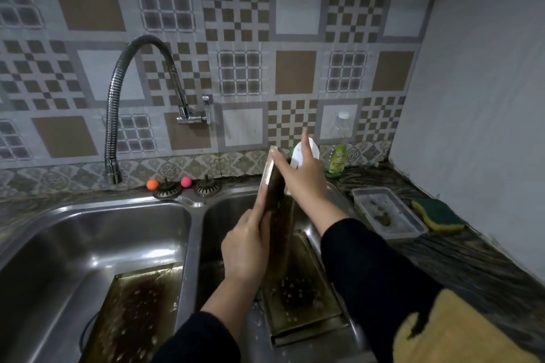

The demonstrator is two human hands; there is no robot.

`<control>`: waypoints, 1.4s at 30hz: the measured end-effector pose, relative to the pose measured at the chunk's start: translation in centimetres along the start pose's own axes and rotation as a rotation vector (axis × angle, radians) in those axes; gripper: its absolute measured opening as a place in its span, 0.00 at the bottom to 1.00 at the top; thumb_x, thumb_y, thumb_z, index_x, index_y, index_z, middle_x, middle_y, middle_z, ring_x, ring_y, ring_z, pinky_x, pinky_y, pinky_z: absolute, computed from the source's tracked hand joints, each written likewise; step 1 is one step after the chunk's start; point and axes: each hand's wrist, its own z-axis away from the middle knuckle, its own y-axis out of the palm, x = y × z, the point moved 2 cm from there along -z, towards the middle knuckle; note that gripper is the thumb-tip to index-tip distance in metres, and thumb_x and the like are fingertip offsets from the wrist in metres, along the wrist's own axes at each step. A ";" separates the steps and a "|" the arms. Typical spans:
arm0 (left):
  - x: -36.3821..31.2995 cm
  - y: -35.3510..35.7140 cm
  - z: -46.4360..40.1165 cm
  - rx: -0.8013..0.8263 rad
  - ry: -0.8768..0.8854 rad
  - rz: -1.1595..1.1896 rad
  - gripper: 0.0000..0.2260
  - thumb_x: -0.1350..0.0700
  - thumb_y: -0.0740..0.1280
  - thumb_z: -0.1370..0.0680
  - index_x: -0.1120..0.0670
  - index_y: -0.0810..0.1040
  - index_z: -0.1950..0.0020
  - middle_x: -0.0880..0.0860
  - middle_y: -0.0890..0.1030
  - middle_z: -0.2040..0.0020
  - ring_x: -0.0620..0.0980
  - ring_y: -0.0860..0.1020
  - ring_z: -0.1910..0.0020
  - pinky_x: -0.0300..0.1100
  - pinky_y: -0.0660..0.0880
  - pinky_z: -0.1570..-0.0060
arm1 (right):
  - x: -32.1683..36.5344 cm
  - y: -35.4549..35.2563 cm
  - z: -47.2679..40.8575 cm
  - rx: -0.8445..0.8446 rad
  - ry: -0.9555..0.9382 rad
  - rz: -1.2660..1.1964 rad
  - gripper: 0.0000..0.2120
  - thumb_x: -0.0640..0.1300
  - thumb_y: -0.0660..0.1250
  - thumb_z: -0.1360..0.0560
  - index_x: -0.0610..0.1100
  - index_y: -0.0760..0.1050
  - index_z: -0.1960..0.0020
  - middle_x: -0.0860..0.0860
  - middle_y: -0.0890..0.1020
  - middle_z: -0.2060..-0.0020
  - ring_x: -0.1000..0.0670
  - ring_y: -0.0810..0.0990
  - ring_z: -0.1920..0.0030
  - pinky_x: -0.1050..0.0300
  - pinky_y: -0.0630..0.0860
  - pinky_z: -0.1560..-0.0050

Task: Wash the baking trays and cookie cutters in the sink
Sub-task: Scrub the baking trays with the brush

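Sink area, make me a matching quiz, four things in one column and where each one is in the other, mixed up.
Things:
1. baking tray
2. sponge
3. held tray
4. plastic container

Places:
A. counter, far right, beside the container
B. upright between both hands over the right basin
C. lying flat in the left basin
D. counter, just right of the sink

Pairs: 1-C, 2-A, 3-B, 4-D
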 end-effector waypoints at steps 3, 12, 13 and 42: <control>0.2 0.6 1.0 0.083 0.036 -0.125 0.32 0.56 0.64 0.21 0.40 0.52 0.23 0.47 0.76 0.59 0.47 0.74 0.73 0.42 0.70 0.79 | -0.3 1.2 0.4 -0.068 0.026 0.109 0.32 0.64 0.59 0.26 0.64 0.51 0.25 0.47 0.75 0.40 0.45 0.78 0.48 0.57 0.70 0.62; 3.9 -1.8 0.2 0.213 -0.165 0.171 0.23 0.43 0.49 0.18 0.38 0.47 0.23 0.47 0.69 0.31 0.49 0.70 0.33 0.41 0.68 0.43 | 0.5 0.7 1.0 -0.175 -0.086 0.054 0.18 0.50 0.58 0.22 0.49 0.74 0.34 0.49 0.80 0.59 0.51 0.76 0.63 0.59 0.67 0.68; 4.9 -2.1 -0.4 0.214 -0.192 0.135 0.24 0.42 0.49 0.18 0.39 0.48 0.23 0.50 0.65 0.27 0.51 0.65 0.29 0.44 0.66 0.36 | 1.1 0.6 1.0 -0.164 -0.115 0.011 0.17 0.48 0.58 0.21 0.47 0.74 0.34 0.49 0.79 0.61 0.52 0.75 0.64 0.59 0.68 0.68; 31.5 -12.9 11.1 0.452 -1.048 -0.011 0.32 0.45 0.62 0.22 0.41 0.48 0.24 0.60 0.75 0.36 0.62 0.74 0.38 0.58 0.68 0.35 | -3.8 11.3 6.8 0.102 0.054 0.037 0.26 0.45 0.68 0.26 0.53 0.68 0.29 0.53 0.73 0.32 0.48 0.73 0.34 0.53 0.71 0.37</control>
